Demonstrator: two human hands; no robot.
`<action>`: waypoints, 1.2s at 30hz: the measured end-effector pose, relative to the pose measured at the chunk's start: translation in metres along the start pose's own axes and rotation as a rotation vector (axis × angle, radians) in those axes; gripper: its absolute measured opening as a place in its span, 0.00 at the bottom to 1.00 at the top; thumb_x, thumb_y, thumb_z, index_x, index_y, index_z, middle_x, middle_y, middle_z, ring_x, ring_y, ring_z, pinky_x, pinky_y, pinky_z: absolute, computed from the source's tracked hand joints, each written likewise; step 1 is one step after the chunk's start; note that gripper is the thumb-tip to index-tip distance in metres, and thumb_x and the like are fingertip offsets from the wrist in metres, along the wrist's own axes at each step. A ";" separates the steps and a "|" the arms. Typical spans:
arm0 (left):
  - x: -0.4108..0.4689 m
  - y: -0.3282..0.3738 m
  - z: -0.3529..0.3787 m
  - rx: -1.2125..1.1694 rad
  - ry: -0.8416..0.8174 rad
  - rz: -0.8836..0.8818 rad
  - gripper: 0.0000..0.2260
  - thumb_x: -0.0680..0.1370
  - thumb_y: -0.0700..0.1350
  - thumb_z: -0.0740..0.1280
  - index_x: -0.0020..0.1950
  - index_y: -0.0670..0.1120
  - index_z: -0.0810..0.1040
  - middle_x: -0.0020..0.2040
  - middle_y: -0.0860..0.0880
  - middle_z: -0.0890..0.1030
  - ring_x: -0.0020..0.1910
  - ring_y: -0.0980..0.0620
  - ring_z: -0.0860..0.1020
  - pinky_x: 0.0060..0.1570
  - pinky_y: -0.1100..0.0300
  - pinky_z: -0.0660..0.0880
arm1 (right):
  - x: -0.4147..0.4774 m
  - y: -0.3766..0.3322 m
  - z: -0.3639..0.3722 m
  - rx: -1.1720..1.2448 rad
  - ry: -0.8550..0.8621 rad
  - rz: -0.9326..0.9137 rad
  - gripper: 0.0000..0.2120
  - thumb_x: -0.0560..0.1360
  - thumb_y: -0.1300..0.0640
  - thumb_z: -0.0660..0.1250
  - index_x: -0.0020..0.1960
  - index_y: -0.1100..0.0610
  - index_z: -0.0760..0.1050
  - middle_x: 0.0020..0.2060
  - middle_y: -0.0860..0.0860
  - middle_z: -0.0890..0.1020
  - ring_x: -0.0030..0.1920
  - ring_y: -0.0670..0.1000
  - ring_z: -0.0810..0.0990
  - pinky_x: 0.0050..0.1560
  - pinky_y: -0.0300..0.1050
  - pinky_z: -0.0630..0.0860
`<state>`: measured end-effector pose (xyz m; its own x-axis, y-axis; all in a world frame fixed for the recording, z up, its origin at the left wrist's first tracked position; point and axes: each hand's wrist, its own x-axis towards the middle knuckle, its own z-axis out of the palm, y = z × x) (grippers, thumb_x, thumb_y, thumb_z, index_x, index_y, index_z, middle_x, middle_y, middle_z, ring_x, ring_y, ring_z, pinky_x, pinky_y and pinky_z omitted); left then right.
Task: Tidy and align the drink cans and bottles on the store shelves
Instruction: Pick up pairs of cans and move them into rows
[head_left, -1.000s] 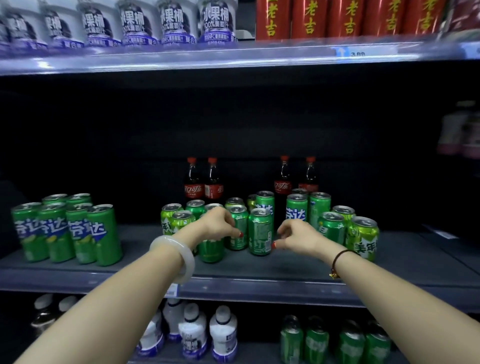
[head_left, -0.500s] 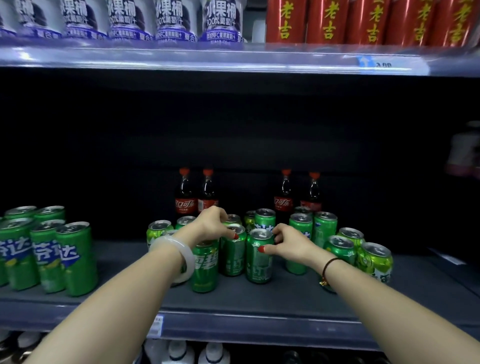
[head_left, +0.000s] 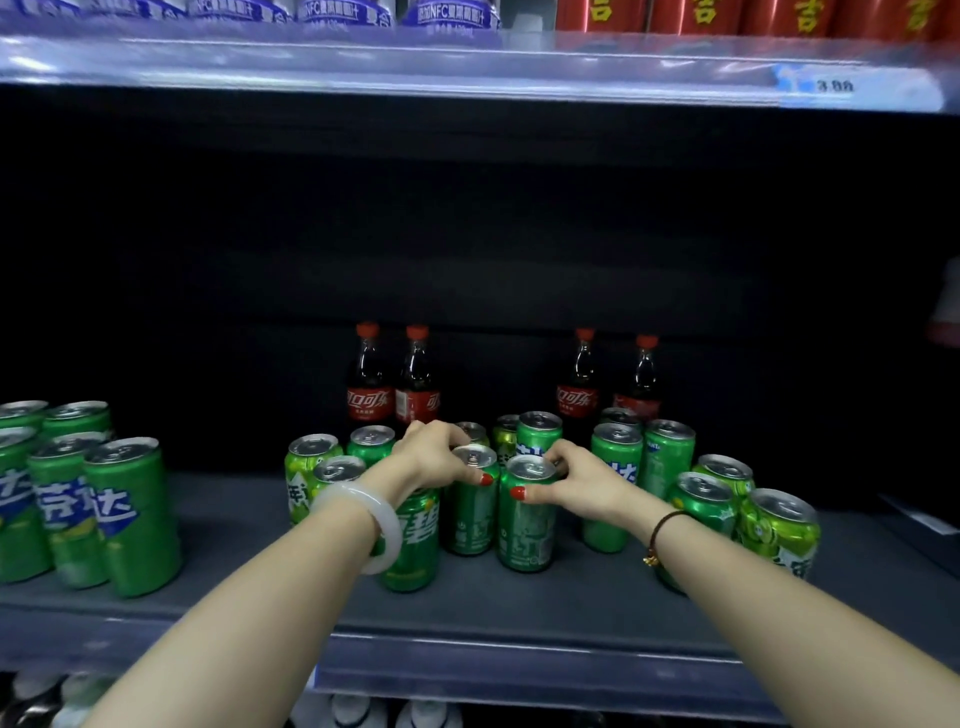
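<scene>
Shelf (head_left: 519, 603): dark, matte, flat board, running across the lower frame
Cans (head_left: 670, 457): glossy green cylinders with silver tops, standing clustered at centre; a second block (head_left: 130, 519) is standing at lower left
Left hand (head_left: 436, 457): fingers curling over and gripping the rim of the left can (head_left: 470, 519)
Right hand (head_left: 582, 483): thumb and fingers pinching the rim of the right can (head_left: 524, 530), which is standing upright just beside the left can at the shelf front
Cola bottles (head_left: 369, 384): four, dark, red-capped, standing behind the cluster
Bangle (head_left: 363, 525): smooth, white, circling the left wrist
</scene>
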<state>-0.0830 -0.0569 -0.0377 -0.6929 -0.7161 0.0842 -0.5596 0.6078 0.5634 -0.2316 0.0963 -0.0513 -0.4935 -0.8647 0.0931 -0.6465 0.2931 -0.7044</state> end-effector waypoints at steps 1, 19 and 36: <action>0.000 0.000 -0.001 -0.004 -0.006 0.002 0.29 0.65 0.56 0.76 0.63 0.50 0.76 0.64 0.47 0.71 0.64 0.47 0.68 0.65 0.52 0.67 | 0.000 0.000 0.000 0.013 0.000 -0.002 0.24 0.63 0.43 0.76 0.50 0.53 0.69 0.45 0.44 0.75 0.44 0.42 0.74 0.41 0.38 0.72; -0.032 0.014 -0.017 -0.124 -0.106 0.194 0.16 0.65 0.47 0.78 0.48 0.49 0.76 0.53 0.51 0.77 0.55 0.51 0.76 0.54 0.54 0.74 | -0.037 -0.009 0.002 0.196 0.085 0.061 0.28 0.67 0.56 0.76 0.63 0.56 0.70 0.51 0.50 0.78 0.44 0.42 0.76 0.41 0.32 0.71; -0.107 0.097 0.010 -0.274 -0.199 0.357 0.14 0.67 0.44 0.77 0.50 0.41 0.81 0.45 0.50 0.78 0.42 0.51 0.76 0.40 0.54 0.76 | -0.145 0.012 -0.054 0.321 0.261 0.130 0.25 0.67 0.56 0.75 0.62 0.56 0.72 0.52 0.56 0.78 0.48 0.51 0.76 0.42 0.40 0.70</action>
<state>-0.0677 0.0823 -0.0001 -0.9082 -0.3834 0.1678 -0.1495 0.6717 0.7256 -0.1993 0.2474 -0.0348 -0.7162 -0.6849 0.1343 -0.3752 0.2155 -0.9015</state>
